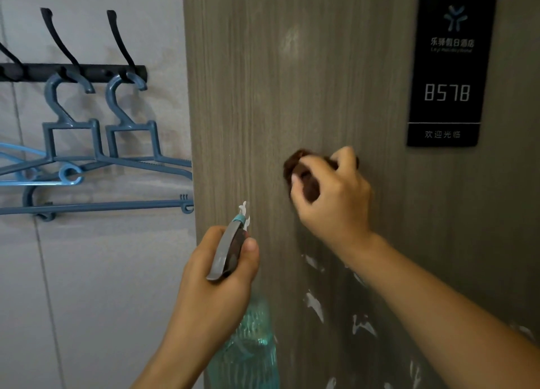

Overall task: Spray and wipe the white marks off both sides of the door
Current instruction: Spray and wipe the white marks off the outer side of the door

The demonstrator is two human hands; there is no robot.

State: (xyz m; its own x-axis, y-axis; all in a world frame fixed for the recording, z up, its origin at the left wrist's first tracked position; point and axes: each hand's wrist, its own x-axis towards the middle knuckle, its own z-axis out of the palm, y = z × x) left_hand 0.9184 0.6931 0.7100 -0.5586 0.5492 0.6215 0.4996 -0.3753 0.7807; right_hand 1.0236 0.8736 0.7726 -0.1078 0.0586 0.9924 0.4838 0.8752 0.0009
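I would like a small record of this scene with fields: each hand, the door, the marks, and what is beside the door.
left hand: grips the spray bottle, nozzle toward the door
right hand: presses a brown cloth against the door
door: grey wood grain, black sign reading 8578 at upper right
white marks: several remain low on the door, below the cloth; a faint smear higher up
beside the door: blue hangers on a black hook rack, to the left
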